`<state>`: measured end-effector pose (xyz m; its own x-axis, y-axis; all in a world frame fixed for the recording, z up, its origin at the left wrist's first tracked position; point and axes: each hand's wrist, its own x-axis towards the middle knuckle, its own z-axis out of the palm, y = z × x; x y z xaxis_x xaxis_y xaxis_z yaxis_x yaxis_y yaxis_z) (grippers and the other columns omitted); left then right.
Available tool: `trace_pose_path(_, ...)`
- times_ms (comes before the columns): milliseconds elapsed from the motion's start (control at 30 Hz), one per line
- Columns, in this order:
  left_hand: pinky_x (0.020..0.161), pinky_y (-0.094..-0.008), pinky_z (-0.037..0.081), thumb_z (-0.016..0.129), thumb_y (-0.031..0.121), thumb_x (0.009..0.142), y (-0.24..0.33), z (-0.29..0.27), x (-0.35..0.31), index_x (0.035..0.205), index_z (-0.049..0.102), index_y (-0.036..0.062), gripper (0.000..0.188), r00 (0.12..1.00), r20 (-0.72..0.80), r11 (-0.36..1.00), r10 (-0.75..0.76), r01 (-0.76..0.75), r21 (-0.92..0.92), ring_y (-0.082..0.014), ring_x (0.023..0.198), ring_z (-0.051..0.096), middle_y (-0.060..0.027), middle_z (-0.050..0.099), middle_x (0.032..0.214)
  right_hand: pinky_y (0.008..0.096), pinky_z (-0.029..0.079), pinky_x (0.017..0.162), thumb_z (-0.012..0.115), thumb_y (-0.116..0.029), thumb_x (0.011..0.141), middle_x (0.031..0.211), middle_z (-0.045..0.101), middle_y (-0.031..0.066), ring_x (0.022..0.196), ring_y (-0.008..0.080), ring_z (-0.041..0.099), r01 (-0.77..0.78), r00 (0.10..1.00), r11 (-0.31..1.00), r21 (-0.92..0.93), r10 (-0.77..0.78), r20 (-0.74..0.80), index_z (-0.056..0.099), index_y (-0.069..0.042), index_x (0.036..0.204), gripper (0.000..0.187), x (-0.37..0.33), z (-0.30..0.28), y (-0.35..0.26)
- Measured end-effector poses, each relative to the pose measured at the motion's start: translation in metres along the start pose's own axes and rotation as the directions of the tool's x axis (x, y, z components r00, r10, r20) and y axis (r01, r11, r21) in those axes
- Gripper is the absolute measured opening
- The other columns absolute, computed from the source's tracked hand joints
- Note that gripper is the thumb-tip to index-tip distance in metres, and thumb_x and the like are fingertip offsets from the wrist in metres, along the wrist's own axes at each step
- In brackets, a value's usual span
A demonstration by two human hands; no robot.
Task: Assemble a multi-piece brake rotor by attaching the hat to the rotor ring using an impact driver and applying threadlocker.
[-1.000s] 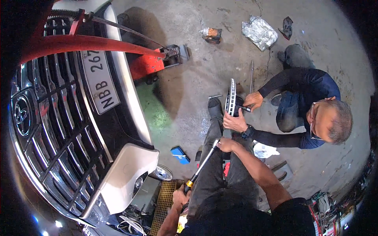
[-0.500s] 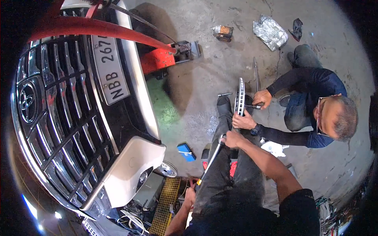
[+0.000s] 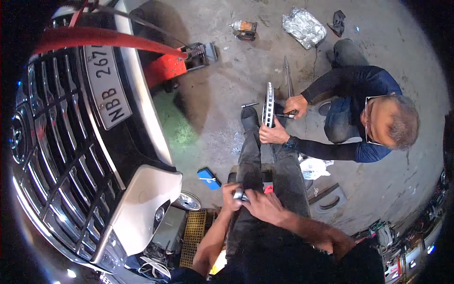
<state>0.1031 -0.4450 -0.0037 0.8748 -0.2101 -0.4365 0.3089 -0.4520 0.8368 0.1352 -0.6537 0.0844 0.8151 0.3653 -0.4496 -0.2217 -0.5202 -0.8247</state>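
Note:
Above my lap, both hands meet at the round silver head of a long-handled ratchet wrench (image 3: 240, 194). My left hand (image 3: 230, 198) is closed around it from the left. My right hand (image 3: 265, 206) closes its fingers on the head from the right. Most of the wrench's shaft is hidden or seen end-on. Ahead, a co-worker (image 3: 369, 109) crouches, steadying a vented brake disc (image 3: 269, 106) on edge by my feet with one hand. The co-worker's other hand (image 3: 297, 105) grips a dark-handled tool against the disc's side.
To the left stands a white car front with a chrome grille (image 3: 61, 156) and a red floor jack (image 3: 163, 68). A blue case (image 3: 208, 178), a metal socket (image 3: 250, 105), a long bar (image 3: 288, 78), a can (image 3: 245, 30) and silver wrapping (image 3: 304, 28) lie on the floor.
My right hand has drawn back toward my lap with the wrench head, and my left hand has moved up to join it. The long shaft, seen before, is now mostly out of sight.

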Motion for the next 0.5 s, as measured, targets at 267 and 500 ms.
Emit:
trace_pose_path(267,0.046,-0.0336,0.034,0.035,0.088,0.077,0.113,-0.036,0.027,0.057,0.054,0.0022,0.09,0.973,0.121,0.98,-0.196,0.2,-0.017,-0.0149,0.048,0.048,-0.004,0.049,0.051,0.0353,0.049,0.043,0.071,-0.03,0.085,0.058,0.057,0.0065,0.051,0.0228,0.064,0.179,0.945,0.982,-0.06,-0.188,-0.268,0.052,-0.004,0.085,0.032,0.003,-0.017,-0.016)
trace_pose_path(500,0.059,-0.0397,0.053,0.074,0.061,0.063,0.13,-0.06,0.014,0.072,0.064,-0.0018,0.064,0.943,0.213,0.966,0.257,-0.256,-0.034,-0.0321,0.06,0.065,-0.0148,0.064,0.066,0.0393,0.047,0.042,0.073,-0.038,0.084,0.06,0.056,0.0078,0.051,0.027,0.063,0.271,0.958,0.948,0.165,-0.249,-0.142,0.053,-0.007,0.085,0.036,-0.029,-0.026,-0.03)
